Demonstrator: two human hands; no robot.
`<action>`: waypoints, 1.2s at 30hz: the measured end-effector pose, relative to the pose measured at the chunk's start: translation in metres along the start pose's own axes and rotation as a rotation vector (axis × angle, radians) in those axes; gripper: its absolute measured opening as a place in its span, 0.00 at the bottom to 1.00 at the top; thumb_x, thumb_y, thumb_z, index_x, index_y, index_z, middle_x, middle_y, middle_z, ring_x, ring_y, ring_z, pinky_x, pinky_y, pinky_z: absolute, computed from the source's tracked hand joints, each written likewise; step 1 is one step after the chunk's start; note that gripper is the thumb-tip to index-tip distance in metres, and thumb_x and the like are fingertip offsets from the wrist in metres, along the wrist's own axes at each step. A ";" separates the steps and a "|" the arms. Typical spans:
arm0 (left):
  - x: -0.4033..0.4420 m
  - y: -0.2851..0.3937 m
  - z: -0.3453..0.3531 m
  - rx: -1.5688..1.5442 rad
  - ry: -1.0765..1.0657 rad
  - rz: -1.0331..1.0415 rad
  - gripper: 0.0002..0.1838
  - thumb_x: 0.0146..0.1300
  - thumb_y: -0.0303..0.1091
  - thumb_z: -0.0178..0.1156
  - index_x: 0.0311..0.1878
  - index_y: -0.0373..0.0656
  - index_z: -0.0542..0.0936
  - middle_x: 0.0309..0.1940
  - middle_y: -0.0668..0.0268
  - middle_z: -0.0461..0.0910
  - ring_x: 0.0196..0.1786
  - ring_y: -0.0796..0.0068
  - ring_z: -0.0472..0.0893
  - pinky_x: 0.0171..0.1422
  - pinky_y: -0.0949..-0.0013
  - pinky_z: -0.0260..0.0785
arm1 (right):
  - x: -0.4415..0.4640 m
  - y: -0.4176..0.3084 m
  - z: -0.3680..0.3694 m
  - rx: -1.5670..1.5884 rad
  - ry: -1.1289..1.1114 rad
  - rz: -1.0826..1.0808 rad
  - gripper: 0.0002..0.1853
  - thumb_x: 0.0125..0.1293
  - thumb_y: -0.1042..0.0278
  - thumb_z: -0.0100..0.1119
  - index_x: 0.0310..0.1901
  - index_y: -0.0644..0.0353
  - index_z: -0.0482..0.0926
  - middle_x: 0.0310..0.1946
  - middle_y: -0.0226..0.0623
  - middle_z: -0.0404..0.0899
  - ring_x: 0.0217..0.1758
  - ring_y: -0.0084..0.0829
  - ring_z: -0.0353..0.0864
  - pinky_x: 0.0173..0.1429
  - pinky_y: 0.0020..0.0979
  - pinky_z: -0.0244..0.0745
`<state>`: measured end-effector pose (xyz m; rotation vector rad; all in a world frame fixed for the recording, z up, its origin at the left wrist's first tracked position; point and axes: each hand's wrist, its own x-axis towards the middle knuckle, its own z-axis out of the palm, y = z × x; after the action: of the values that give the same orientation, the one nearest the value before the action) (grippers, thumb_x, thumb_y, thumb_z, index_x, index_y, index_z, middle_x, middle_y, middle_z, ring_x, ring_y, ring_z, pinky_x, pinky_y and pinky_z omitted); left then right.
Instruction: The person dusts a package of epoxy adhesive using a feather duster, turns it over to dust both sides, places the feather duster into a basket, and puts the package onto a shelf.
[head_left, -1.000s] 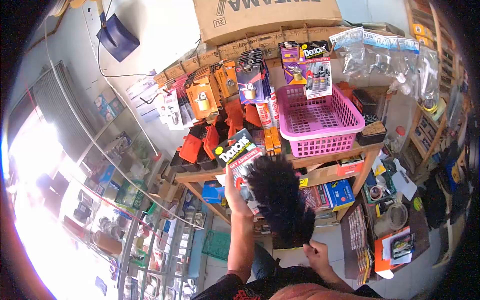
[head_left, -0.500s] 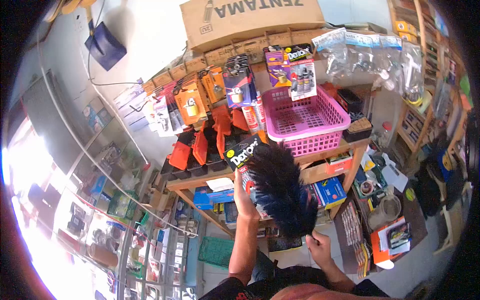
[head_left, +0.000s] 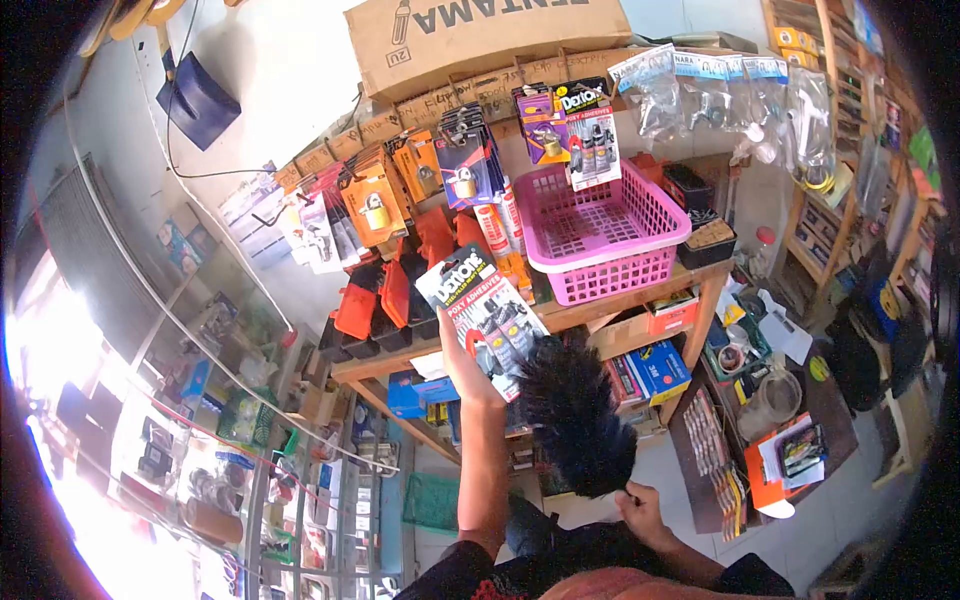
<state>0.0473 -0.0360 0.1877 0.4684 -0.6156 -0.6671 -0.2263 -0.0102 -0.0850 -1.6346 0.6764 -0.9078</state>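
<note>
A Dextone epoxy adhesives card pack [head_left: 492, 325] is gripped along its left edge by my left hand [head_left: 468, 365], its printed front facing me. Below and right of it is a black fluffy duster [head_left: 575, 415], whose top touches or overlaps the pack's lower right corner. My right hand [head_left: 640, 508] is closed round the duster's lower end; the handle is mostly hidden in the fist. Behind the pack, a pink basket [head_left: 605, 268] stands on the wooden shelf [head_left: 400, 357]. Another Dextone pack [head_left: 594, 145] hangs above the basket.
Padlock cards [head_left: 376, 205] hang left of the basket, above orange-lidded black bins [head_left: 357, 311]. Plastic bags [head_left: 708, 105] hang at the upper right. A glass display case [head_left: 300, 500] stands at the left. A low table [head_left: 815, 425] with a plastic jar [head_left: 775, 395] is at the right.
The duster has moved down and off the front of the pack, which now shows nearly whole. My left hand still holds the pack. The view has shifted, moving the shelf left.
</note>
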 end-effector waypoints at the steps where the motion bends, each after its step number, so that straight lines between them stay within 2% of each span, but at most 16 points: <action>1: 0.001 -0.001 -0.001 -0.029 -0.009 -0.006 0.35 0.74 0.59 0.35 0.67 0.36 0.65 0.59 0.48 0.75 0.53 0.53 0.81 0.57 0.54 0.75 | -0.001 0.001 -0.002 0.002 0.010 -0.030 0.17 0.66 0.70 0.58 0.21 0.61 0.65 0.16 0.23 0.62 0.21 0.16 0.62 0.24 0.25 0.57; 4: 0.005 -0.004 -0.007 -0.089 -0.055 -0.006 0.37 0.73 0.61 0.34 0.69 0.37 0.63 0.61 0.49 0.73 0.56 0.51 0.78 0.59 0.50 0.74 | -0.006 0.013 -0.006 0.095 0.016 0.080 0.17 0.65 0.71 0.59 0.20 0.62 0.65 0.15 0.24 0.60 0.20 0.17 0.60 0.23 0.27 0.56; 6: 0.013 -0.009 -0.021 -0.128 -0.088 -0.016 0.38 0.72 0.62 0.34 0.70 0.38 0.62 0.62 0.49 0.72 0.57 0.50 0.78 0.59 0.45 0.73 | -0.006 -0.010 -0.014 0.022 -0.080 0.029 0.18 0.64 0.71 0.58 0.19 0.62 0.63 0.14 0.25 0.59 0.20 0.17 0.59 0.23 0.28 0.54; 7: 0.014 -0.010 -0.025 -0.210 -0.110 -0.039 0.39 0.71 0.63 0.35 0.70 0.38 0.62 0.62 0.49 0.72 0.58 0.50 0.78 0.59 0.39 0.72 | -0.002 -0.025 -0.016 -0.012 -0.128 0.002 0.19 0.64 0.71 0.58 0.19 0.62 0.62 0.14 0.26 0.58 0.19 0.18 0.59 0.22 0.29 0.53; 8: 0.012 -0.009 -0.018 -0.185 -0.057 -0.021 0.38 0.71 0.62 0.34 0.69 0.37 0.64 0.61 0.46 0.73 0.57 0.50 0.78 0.60 0.48 0.73 | 0.000 -0.030 -0.017 -0.017 -0.122 -0.004 0.19 0.64 0.71 0.58 0.19 0.62 0.62 0.14 0.26 0.58 0.19 0.18 0.58 0.22 0.29 0.53; 10: 0.015 -0.011 -0.025 -0.252 -0.158 -0.020 0.38 0.71 0.62 0.34 0.69 0.37 0.64 0.62 0.45 0.72 0.58 0.50 0.78 0.60 0.50 0.74 | 0.001 -0.036 -0.019 -0.024 -0.101 -0.015 0.19 0.63 0.71 0.58 0.18 0.62 0.61 0.14 0.27 0.57 0.19 0.18 0.57 0.22 0.30 0.51; 13: 0.013 -0.012 -0.022 -0.250 -0.103 -0.027 0.39 0.71 0.62 0.34 0.69 0.36 0.63 0.63 0.45 0.71 0.58 0.49 0.78 0.60 0.50 0.74 | -0.002 -0.015 -0.021 0.001 -0.088 0.026 0.19 0.62 0.72 0.59 0.18 0.62 0.61 0.14 0.26 0.57 0.19 0.18 0.56 0.22 0.30 0.51; 16: 0.012 -0.008 -0.021 -0.207 -0.150 -0.015 0.40 0.71 0.62 0.34 0.70 0.35 0.63 0.63 0.44 0.70 0.59 0.48 0.77 0.60 0.50 0.74 | 0.000 -0.012 -0.026 -0.071 -0.087 -0.063 0.19 0.61 0.71 0.60 0.18 0.62 0.62 0.14 0.26 0.57 0.19 0.18 0.57 0.22 0.30 0.51; 19: 0.014 -0.009 -0.022 -0.278 -0.131 -0.014 0.40 0.71 0.62 0.33 0.70 0.35 0.62 0.63 0.44 0.70 0.59 0.47 0.77 0.59 0.49 0.74 | 0.006 -0.028 -0.025 0.028 -0.008 0.047 0.19 0.62 0.70 0.60 0.18 0.62 0.63 0.14 0.26 0.59 0.18 0.18 0.58 0.21 0.28 0.51; 22: 0.014 -0.009 -0.022 -0.283 -0.153 -0.015 0.39 0.71 0.61 0.32 0.70 0.36 0.62 0.63 0.44 0.70 0.59 0.48 0.77 0.59 0.49 0.74 | 0.005 -0.017 -0.027 -0.005 -0.086 -0.052 0.19 0.62 0.70 0.60 0.17 0.62 0.64 0.13 0.25 0.61 0.16 0.17 0.59 0.21 0.27 0.52; 25: 0.011 -0.007 -0.015 -0.174 -0.043 0.010 0.39 0.71 0.61 0.32 0.70 0.36 0.61 0.63 0.45 0.70 0.60 0.47 0.76 0.60 0.48 0.74 | 0.005 -0.027 -0.028 0.109 0.013 -0.001 0.19 0.62 0.70 0.59 0.17 0.61 0.63 0.13 0.24 0.61 0.16 0.16 0.60 0.20 0.26 0.52; 28: 0.011 -0.008 -0.017 -0.199 -0.115 0.003 0.39 0.71 0.61 0.32 0.70 0.36 0.61 0.63 0.45 0.70 0.60 0.47 0.76 0.59 0.47 0.74 | 0.012 -0.012 -0.038 0.155 0.025 0.010 0.16 0.60 0.76 0.60 0.18 0.63 0.65 0.17 0.30 0.65 0.16 0.21 0.64 0.21 0.29 0.55; 30: 0.015 -0.011 -0.016 -0.072 -0.025 0.032 0.38 0.72 0.60 0.31 0.71 0.37 0.60 0.63 0.44 0.70 0.57 0.47 0.78 0.59 0.45 0.74 | 0.022 -0.017 -0.039 0.005 -0.006 -0.025 0.17 0.59 0.73 0.61 0.19 0.64 0.64 0.16 0.32 0.62 0.17 0.22 0.60 0.22 0.30 0.54; 32: 0.014 -0.015 -0.017 -0.225 -0.087 -0.058 0.39 0.71 0.61 0.32 0.70 0.36 0.61 0.63 0.44 0.71 0.55 0.48 0.79 0.58 0.47 0.74 | 0.030 -0.031 -0.035 -0.124 -0.015 -0.123 0.18 0.59 0.71 0.62 0.20 0.65 0.63 0.16 0.33 0.59 0.19 0.23 0.58 0.23 0.30 0.53; 35: 0.009 -0.012 0.005 -0.104 -0.075 0.000 0.40 0.70 0.62 0.35 0.70 0.35 0.61 0.62 0.44 0.72 0.53 0.51 0.80 0.56 0.48 0.76 | 0.021 -0.006 -0.034 -0.038 -0.004 0.008 0.18 0.59 0.72 0.62 0.21 0.65 0.61 0.17 0.32 0.58 0.20 0.23 0.55 0.24 0.30 0.52; 36: 0.010 -0.014 0.002 -0.137 -0.090 -0.014 0.40 0.70 0.63 0.35 0.70 0.35 0.61 0.62 0.44 0.72 0.52 0.51 0.81 0.55 0.49 0.76 | 0.021 -0.006 -0.035 -0.048 -0.006 -0.018 0.18 0.59 0.72 0.62 0.21 0.65 0.62 0.17 0.32 0.58 0.20 0.22 0.56 0.24 0.30 0.52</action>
<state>0.0465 -0.0534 0.1848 0.3163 -0.6473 -0.7422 -0.2438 -0.0446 -0.0705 -1.6880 0.6853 -0.9050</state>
